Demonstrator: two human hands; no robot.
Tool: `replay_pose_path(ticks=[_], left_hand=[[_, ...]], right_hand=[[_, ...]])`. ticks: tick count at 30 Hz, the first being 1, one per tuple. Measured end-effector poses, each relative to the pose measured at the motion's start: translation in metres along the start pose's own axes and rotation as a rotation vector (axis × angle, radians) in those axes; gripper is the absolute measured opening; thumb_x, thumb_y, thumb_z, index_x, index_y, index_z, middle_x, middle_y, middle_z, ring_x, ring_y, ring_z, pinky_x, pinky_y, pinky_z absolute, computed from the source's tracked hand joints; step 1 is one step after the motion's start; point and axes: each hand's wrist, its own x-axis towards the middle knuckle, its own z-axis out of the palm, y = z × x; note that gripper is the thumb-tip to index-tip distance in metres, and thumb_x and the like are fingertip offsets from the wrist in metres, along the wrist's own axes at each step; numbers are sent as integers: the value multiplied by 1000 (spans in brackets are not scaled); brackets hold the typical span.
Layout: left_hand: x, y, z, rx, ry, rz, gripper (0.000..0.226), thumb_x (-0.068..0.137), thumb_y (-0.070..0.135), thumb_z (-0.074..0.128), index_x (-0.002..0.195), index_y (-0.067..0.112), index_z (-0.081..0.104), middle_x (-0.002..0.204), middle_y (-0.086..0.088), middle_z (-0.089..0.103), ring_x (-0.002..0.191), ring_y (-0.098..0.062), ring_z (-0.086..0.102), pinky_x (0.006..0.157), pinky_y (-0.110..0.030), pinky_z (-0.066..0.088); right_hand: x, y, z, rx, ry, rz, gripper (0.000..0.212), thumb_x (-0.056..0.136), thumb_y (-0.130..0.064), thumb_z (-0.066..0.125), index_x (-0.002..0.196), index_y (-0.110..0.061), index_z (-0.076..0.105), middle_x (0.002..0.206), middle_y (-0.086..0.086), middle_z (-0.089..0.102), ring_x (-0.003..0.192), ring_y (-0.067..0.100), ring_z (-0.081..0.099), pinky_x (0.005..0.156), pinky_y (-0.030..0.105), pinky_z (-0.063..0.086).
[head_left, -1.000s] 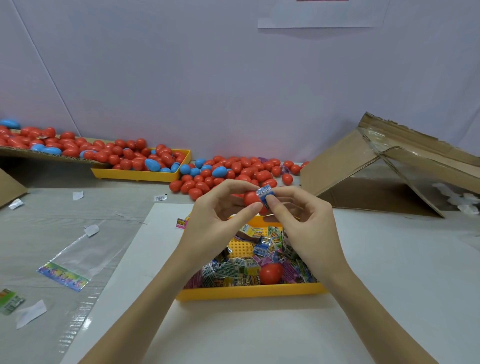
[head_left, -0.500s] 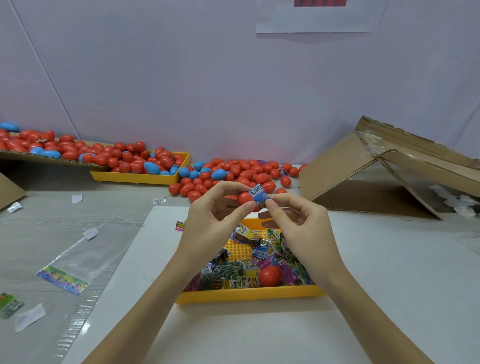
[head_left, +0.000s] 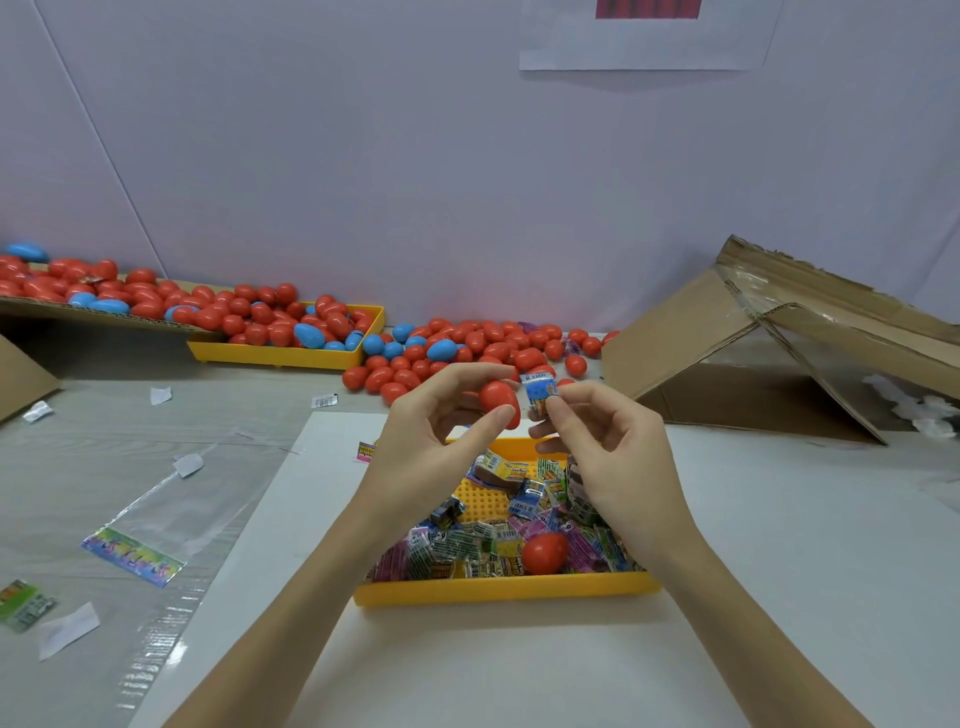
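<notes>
My left hand (head_left: 431, 441) holds a red plastic egg piece (head_left: 497, 401) between thumb and fingers, above the near yellow tray (head_left: 498, 592). My right hand (head_left: 608, 457) pinches a small blue packet (head_left: 540, 395) just right of the egg piece, a small gap between them. The tray holds several printed packets (head_left: 467, 545) and one red egg (head_left: 544, 552).
Loose red and blue eggs (head_left: 467, 348) lie at the back, some in a second yellow tray (head_left: 285, 356) and on a cardboard sheet (head_left: 78, 309). An open cardboard box (head_left: 753, 374) lies at right. Clear bags (head_left: 156, 525) and paper scraps litter the left table.
My hands have drawn slightly apart: the blue packet, earlier pressed against the red egg piece, is now held separately to its right. The view has tilted slightly.
</notes>
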Motion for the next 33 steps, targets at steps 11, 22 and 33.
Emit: replay_pose_path(ticks=[11, 22, 33], left_hand=[[0, -1, -1, -34, -13, -29, 24, 96, 11, 71, 119, 14, 68, 108, 3, 74, 103, -16, 73, 89, -24, 57], [0, 0, -4, -52, -31, -40, 17, 97, 14, 70, 114, 14, 69, 109, 2, 72, 103, -18, 71, 91, -29, 59], [0, 1, -6, -18, -61, -2, 26, 96, 12, 71, 121, 17, 67, 110, 8, 73, 101, -12, 73, 87, -19, 56]], right_hand=[[0, 6, 0, -145, -61, -71, 15, 99, -18, 64, 110, -14, 74, 94, -5, 77, 88, 10, 75, 75, 23, 61], [1, 6, -2, -168, -104, -73, 17, 100, -23, 64, 110, -18, 76, 88, -5, 76, 88, 16, 74, 82, 37, 62], [1, 4, -2, -130, -63, -62, 13, 99, -23, 64, 106, -21, 75, 87, -5, 76, 86, 14, 74, 80, 30, 62]])
